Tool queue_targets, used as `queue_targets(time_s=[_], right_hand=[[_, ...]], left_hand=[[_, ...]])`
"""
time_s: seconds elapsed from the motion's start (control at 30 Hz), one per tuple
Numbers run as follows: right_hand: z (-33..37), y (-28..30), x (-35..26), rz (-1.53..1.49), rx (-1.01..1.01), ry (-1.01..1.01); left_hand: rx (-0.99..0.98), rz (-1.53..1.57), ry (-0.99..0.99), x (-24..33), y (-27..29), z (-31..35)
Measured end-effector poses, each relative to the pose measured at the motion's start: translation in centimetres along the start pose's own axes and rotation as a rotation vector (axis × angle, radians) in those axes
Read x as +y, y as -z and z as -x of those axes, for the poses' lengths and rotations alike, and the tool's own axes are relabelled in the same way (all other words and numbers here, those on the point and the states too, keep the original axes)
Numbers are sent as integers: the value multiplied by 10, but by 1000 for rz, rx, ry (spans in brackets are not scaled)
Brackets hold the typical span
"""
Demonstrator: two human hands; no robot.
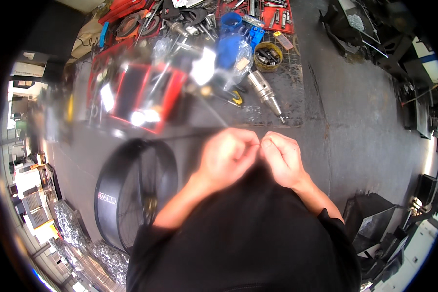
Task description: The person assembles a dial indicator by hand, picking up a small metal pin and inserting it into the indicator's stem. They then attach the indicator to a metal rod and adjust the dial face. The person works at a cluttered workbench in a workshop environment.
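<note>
Close together in front of my black shirt, both hands are held with curled fingers, their fingertips nearly touching. My left hand [228, 155] is closed, thumb pressed to the fingers. My right hand [283, 158] is closed the same way. Whatever is pinched between them, if anything, is too small to make out. Just beyond them, on the bench, lies a silver tool holder [263, 90] with a tapered nose pointing toward me. A pair of yellow-handled pliers [237, 99] is left of it.
A yellow tub [264, 64] of small metal parts stands behind the tool holder, near a blue cup [231, 19]. Red trays [168, 100] and loose tools crowd the bench's left, partly blurred. A large black drum fan [107, 194] stands on the floor by my left arm.
</note>
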State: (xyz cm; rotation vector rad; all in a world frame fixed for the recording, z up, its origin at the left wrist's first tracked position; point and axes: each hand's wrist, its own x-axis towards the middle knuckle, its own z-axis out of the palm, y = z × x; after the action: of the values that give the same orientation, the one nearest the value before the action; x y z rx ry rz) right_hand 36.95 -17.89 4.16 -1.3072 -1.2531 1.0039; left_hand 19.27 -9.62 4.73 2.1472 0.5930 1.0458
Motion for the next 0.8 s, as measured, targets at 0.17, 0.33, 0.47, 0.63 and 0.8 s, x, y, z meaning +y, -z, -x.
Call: queue_targets(time_s=[0.17,0.33,0.47,0.63,0.8], right_hand=[[-17,-18,0,27,24,67],[-33,-39,2,-30,-15,34],[-44,-55,4,-1,-44,76],[-54,-73,-2,31,4,73],[-59,-81,1,-20,-14,26]], left_hand=[[4,-4,2,-10,21,-3],[5,-16,17,-20,48,-1],[-4,-17,46,-29,64,1],[-1,6,57,-41,76,3],[11,33,39,-50,87,2]])
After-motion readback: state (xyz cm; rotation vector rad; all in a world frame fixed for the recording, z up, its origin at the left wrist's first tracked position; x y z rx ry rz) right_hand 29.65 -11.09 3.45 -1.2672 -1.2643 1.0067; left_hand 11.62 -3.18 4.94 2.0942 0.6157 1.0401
